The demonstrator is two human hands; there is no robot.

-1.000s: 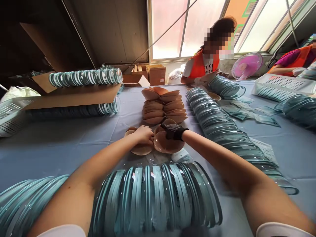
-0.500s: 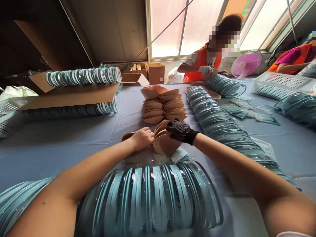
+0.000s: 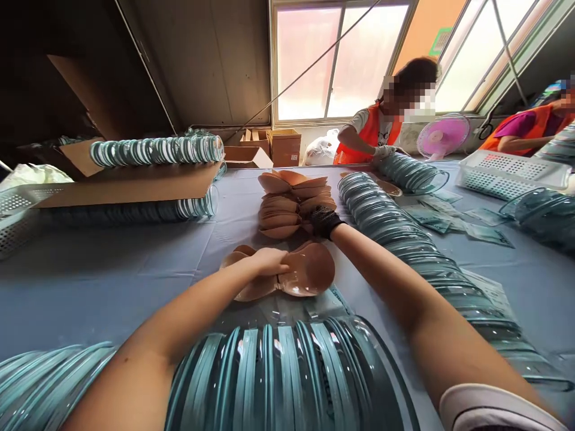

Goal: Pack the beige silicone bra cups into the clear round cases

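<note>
Head view: left hand (image 3: 271,261) is pinching bra-cup pair (image 3: 313,272) mid-join, cups spreading sideways. Bra-cup stack (image 3: 279,220) is lying beyond that grip, running away; gloved right hand (image 3: 325,221), nearer, is meeting its right side, finger closure unclear.

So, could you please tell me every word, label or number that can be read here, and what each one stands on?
No text can be read with certainty.
White shirt of the co-worker by the window: dark letters, too small and blurred.
Near row of clear packs: dark lettering, too unclear.
Cardboard box: label too small.
Flat packets at right: print too small.
</note>
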